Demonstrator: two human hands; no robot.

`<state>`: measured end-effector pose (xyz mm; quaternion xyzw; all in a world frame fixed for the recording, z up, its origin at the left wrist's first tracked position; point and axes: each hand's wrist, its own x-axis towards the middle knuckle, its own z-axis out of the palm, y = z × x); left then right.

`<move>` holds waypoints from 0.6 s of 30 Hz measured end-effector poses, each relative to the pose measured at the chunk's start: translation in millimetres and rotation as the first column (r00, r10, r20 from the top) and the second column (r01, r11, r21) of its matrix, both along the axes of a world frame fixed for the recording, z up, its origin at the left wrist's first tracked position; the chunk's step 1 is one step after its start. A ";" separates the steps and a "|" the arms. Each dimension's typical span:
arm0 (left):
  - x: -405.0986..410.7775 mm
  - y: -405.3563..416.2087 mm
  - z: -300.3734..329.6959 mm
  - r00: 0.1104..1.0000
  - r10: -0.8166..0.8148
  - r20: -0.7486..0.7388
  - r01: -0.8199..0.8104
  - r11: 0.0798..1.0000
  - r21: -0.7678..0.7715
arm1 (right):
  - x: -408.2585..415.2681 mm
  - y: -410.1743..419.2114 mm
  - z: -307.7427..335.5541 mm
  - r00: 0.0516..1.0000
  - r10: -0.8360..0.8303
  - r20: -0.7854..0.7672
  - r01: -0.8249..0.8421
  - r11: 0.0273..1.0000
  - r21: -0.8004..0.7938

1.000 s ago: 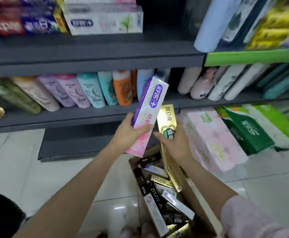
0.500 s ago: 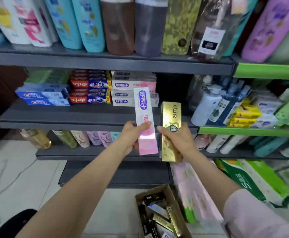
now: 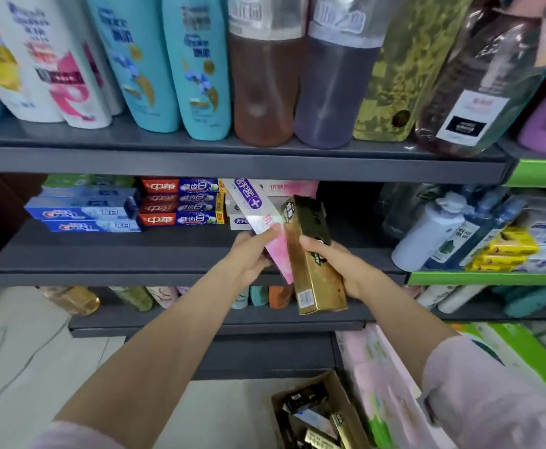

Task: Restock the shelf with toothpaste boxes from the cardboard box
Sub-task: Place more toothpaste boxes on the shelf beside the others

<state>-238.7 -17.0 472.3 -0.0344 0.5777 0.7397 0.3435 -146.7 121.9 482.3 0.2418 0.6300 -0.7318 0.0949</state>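
The left hand (image 3: 249,254) grips the lower half of a pink box (image 3: 262,218), thumb across its front and fingers curled behind, so the box tilts up and to the left with its top end reaching the far stack of white and pink boxes (image 3: 281,192) on the middle shelf (image 3: 135,254). The pink box carries a purple band with white Chinese characters and a plus sign; more red characters sit below, partly covered by the thumb. Just right of it, touching along one edge, the right hand (image 3: 339,264) holds a gold box (image 3: 314,254) around its middle, fingers wrapped behind and thumb on the front; the box leans slightly, barcode end nearest, and its dark label is too blurred to read. At far left on the shelf lie blue boxes (image 3: 87,215) marked Crest, then a stack of red and blue boxes (image 3: 181,202) with the characters 中華. The shelf front edge runs grey and bare in front of these stacks, and a dark gap (image 3: 349,215) opens right of the white and pink stack, before the pump bottles (image 3: 433,234). Shampoo bottles (image 3: 168,59) crowd the shelf above, close over the stacks. Down near the floor, right of centre, the cardboard box (image 3: 317,416) stands open with dark and gold boxes inside.
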 end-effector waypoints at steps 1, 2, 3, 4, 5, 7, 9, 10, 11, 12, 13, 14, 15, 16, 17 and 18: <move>-5.1 0.6 -2.3 1.000 -0.024 -0.002 0.024 1.000 0.007 | -6.9 -1.2 -1.6 1.000 0.004 -0.006 -0.004 1.000 0.017; -10.8 1.2 -5.7 0.999 -0.043 0.000 0.042 0.999 0.015 | -12.5 -2.4 -3.2 1.000 0.015 -0.014 -0.014 0.999 0.050; -13.8 2.0 -7.5 0.998 -0.059 0.008 0.059 0.998 0.032 | -17.1 -3.7 -3.9 0.999 0.025 -0.027 -0.023 0.996 0.090; -17.9 3.7 -10.7 0.998 -0.062 0.007 0.062 0.998 0.027 | -22.0 -3.3 -5.8 0.999 0.023 -0.038 -0.018 0.991 0.136; -20.5 5.7 -12.4 0.999 -0.040 -0.001 0.040 0.999 0.021 | -25.1 -1.2 -7.1 0.999 0.015 -0.051 -0.005 0.982 0.189; -27.5 8.6 -14.6 0.990 0.072 -0.120 -0.082 0.994 -0.074 | -28.3 5.3 -6.9 0.998 0.033 -0.061 -0.009 0.935 0.355; -37.4 8.4 -16.3 0.937 0.104 -0.333 -0.191 0.951 -0.242 | -30.2 15.9 -0.7 0.995 0.096 -0.039 -0.063 0.856 0.513; -44.7 7.3 -18.7 0.899 0.098 -0.426 -0.245 0.921 -0.304 | -32.4 21.9 2.2 0.991 0.129 -0.028 -0.090 0.812 0.577; -52.5 6.2 -21.3 0.859 0.093 -0.503 -0.292 0.896 -0.333 | -35.8 26.8 6.1 0.986 0.165 -0.019 -0.113 0.753 0.648; -58.7 5.2 -22.7 0.827 0.064 -0.559 -0.319 0.872 -0.372 | -41.2 32.8 7.2 0.980 0.199 -0.005 -0.134 0.677 0.724; -64.5 6.7 -26.0 0.772 -0.017 -0.635 -0.335 0.838 -0.431 | -48.0 37.9 6.1 0.976 0.219 0.001 -0.136 0.601 0.788; -70.1 10.0 -26.6 0.713 -0.157 -0.684 -0.345 0.770 -0.536 | -54.8 43.6 5.3 0.975 0.223 0.002 -0.128 0.550 0.826; -75.4 12.5 -24.8 0.657 -0.312 -0.687 -0.353 0.677 -0.646 | -60.6 46.5 7.3 0.975 0.222 0.008 -0.127 0.527 0.841; -80.1 15.6 -24.3 0.626 -0.413 -0.662 -0.380 0.580 -0.721 | -66.9 50.5 4.7 0.974 0.225 0.017 -0.132 0.508 0.851; -85.5 17.8 -26.2 0.609 -0.458 -0.647 -0.422 0.504 -0.754 | -73.0 53.8 1.4 0.970 0.242 0.023 -0.139 0.476 0.868; -91.8 20.2 -28.3 0.608 -0.465 -0.644 -0.472 0.441 -0.763 | -80.4 57.5 -2.7 0.961 0.274 0.033 -0.152 0.427 0.892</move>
